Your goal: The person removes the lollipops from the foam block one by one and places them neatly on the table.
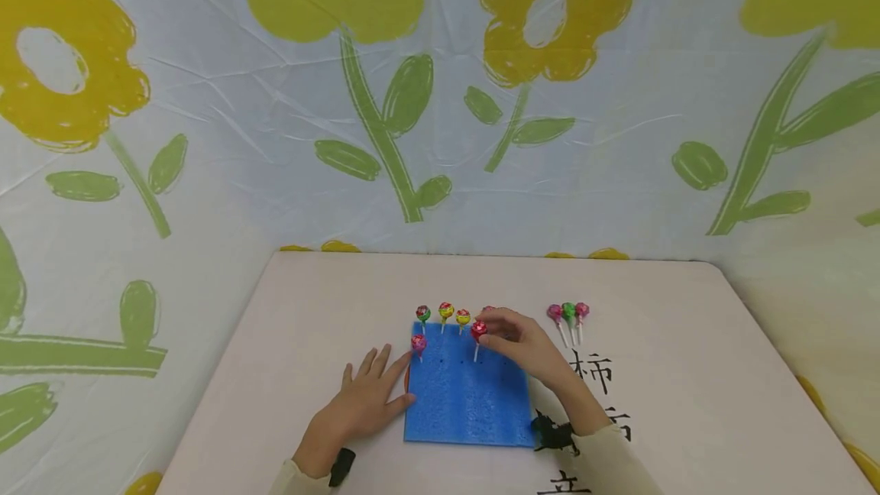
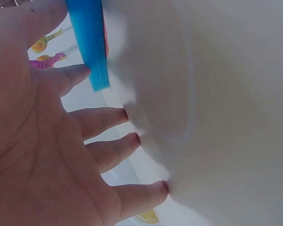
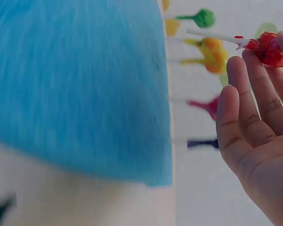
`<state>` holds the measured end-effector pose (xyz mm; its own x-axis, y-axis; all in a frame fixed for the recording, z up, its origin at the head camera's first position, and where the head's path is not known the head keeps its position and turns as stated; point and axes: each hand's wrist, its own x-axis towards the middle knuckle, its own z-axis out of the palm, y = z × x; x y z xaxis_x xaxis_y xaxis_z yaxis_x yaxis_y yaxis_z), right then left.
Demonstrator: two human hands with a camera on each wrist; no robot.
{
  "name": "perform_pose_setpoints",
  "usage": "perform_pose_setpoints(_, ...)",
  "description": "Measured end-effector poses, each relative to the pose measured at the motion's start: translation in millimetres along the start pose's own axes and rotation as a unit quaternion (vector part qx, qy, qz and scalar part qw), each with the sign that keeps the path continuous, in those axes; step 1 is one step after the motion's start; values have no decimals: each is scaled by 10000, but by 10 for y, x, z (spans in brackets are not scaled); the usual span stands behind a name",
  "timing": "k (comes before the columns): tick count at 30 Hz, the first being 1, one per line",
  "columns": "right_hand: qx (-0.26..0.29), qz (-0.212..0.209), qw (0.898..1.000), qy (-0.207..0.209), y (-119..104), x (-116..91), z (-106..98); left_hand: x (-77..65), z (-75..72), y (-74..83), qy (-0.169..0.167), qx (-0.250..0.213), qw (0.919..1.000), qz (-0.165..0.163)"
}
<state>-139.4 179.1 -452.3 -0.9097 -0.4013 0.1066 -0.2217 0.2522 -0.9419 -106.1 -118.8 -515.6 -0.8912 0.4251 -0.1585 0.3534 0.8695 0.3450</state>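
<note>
A blue foam board (image 1: 467,411) lies on the table, with small holes in its top. My right hand (image 1: 519,342) holds a red lollipop (image 1: 478,330) by its wrapped head over the board. In the right wrist view, the red lollipop's bare white stick (image 3: 212,35) points toward the board. My left hand (image 1: 371,396) rests at the board's left side, fingers spread, and in the left wrist view a fingertip touches the board's edge (image 2: 100,70). Several lollipops stand along the far edge, among them a green one (image 1: 423,314) and a yellow one (image 1: 446,311). A pink lollipop (image 1: 418,343) stands nearer, at the left edge.
Three loose lollipops (image 1: 569,312) lie side by side on the table (image 1: 687,373), right of the board. Black written characters (image 1: 591,373) run down the table's right half. A white cloth with yellow flowers (image 1: 557,21) hangs behind and at both sides.
</note>
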Motion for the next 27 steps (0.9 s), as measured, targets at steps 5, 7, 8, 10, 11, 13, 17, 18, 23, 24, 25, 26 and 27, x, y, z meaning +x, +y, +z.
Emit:
perform_pose_setpoints(5, 124, 84, 9996, 248, 40, -110, -215, -14, -15, 14, 13, -35, 10000, 10)
perform_pose_setpoints(7, 136, 146, 9991, 380, 91, -150, -318, -15, -19, 16, 7, -40, 10000, 0)
perform_pose_setpoints(8, 124, 174, 9987, 452, 130, -168, -373, -15, -19, 16, 7, -33, 10000, -5)
perform_pose_setpoints(10, 90, 173, 9982, 572, 219, -196, -487, -14, -17, 15, 6, -43, 10000, -6)
perform_pose_setpoints(11, 27, 172, 9979, 629, 263, -209, -544, -14, -16, 14, 5, -50, 10000, -5)
perform_pose_setpoints(13, -90, 225, 9968, 762, 353, -237, -663, -11, -10, 14, 13, -69, 10000, 7)
perform_pose_setpoints(17, -264, 365, 9939, 1003, 450, -302, -893, -1, -1, 19, 22, -98, 9999, 23)
perform_pose_setpoints(18, -280, 416, 9930, 1072, 464, -317, -945, -1, -2, 23, 20, -113, 9999, 5)
perform_pose_setpoints(23, -450, 584, 9874, 1400, 457, -381, -1151, -17, -33, 50, -18, -189, 9998, -112)
perform_pose_setpoints(24, -477, 606, 9864, 1452, 494, -389, -1197, -20, -38, 53, -16, -201, 9997, -117)
perform_pose_setpoints(25, -531, 632, 9852, 1502, 534, -398, -1243, -21, -39, 54, -11, -194, 9998, -106)
perform_pose_setpoints(26, -608, 668, 9836, 1564, 590, -405, -1291, -20, -38, 54, -3, -212, 9997, -90)
perform_pose_setpoints(27, -682, 715, 9818, 1621, 655, -412, -1337, -19, -37, 54, 11, -217, 9997, -69)
